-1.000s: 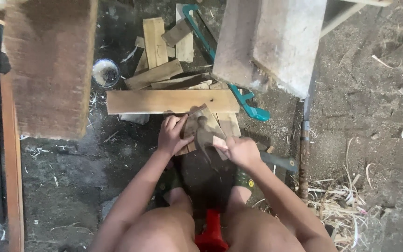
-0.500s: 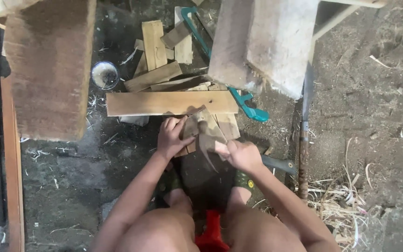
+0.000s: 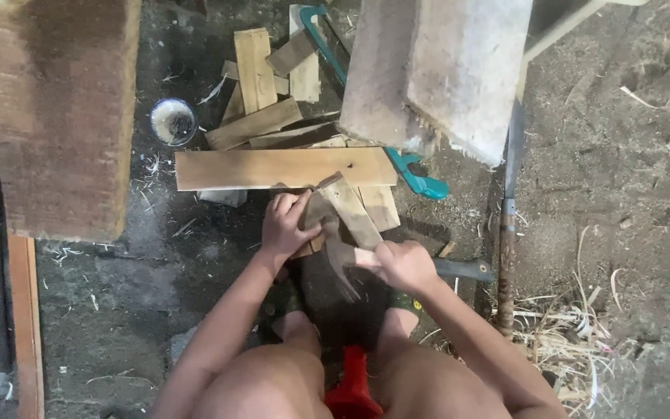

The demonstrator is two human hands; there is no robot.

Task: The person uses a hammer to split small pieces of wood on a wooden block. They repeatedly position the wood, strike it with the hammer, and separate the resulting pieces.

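Left hand (image 3: 287, 225) clamped on a small wood piece (image 3: 347, 209), we steady it on the dirt floor (image 3: 606, 171) just in front of our knees, fingers wrapped over its near edge. Our right hand (image 3: 405, 265) is closed around the handle of a hammer (image 3: 340, 252), whose dark head sits against the lower end of that piece, between the two hands. The piece lies tilted, its far corner touching a long flat plank (image 3: 273, 168) that runs crosswise just beyond our fingers. Past the plank, a loose heap of short wood offcuts (image 3: 261, 93) spreads out, and a teal-handled saw (image 3: 412, 174) pokes from beneath it toward the right. A big weathered block (image 3: 443, 70) looms over the saw at upper right, while a broad reddish slab (image 3: 60, 116) fills the upper left. A small round tin (image 3: 173, 122) sits between the slab and the offcuts. A rusty metal bar (image 3: 505, 256) lies lengthwise to the right of our right hand, with pale wood shavings (image 3: 568, 334) scattered near its lower end.
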